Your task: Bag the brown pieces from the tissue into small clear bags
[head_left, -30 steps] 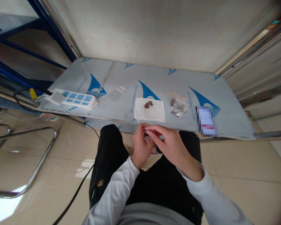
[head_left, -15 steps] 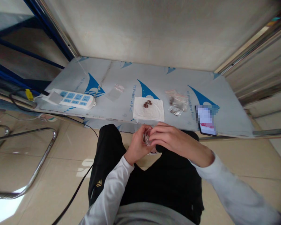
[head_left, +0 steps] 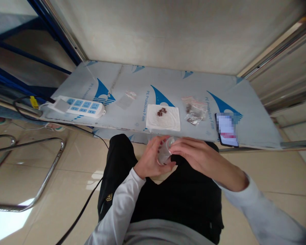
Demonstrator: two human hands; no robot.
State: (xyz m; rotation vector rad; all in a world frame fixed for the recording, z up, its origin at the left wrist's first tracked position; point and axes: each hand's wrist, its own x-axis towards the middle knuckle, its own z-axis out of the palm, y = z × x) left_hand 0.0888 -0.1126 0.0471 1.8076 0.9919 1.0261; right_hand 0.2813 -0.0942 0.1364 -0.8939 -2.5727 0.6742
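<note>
Over my lap, just below the table's front edge, my left hand (head_left: 151, 158) curls round a clear plastic cup (head_left: 164, 152). The cup is translucent and tilted, and its contents cannot be made out. From the right, my right hand (head_left: 187, 149) pinches the cup's rim with its fingers together. Beyond my hands, a white cloth (head_left: 165, 123) lies flat on the table, with several small brown pieces (head_left: 162, 112) in a little heap on it. To the right of the cloth are small clear zip bags (head_left: 197, 111) with dark bits inside.
A table (head_left: 132, 119) covered in printed protective film spans the view. On it lie a white power strip (head_left: 85, 108) at the left, a flat zip bag (head_left: 126, 99) and a phone (head_left: 226, 131) at the right. A metal chair frame (head_left: 53, 163) stands left; a cable (head_left: 83, 204) crosses the floor.
The cup has turned so that more of its side shows between my hands. My right hand has shifted slightly right, its fingers now at the rim rather than across the top.
</note>
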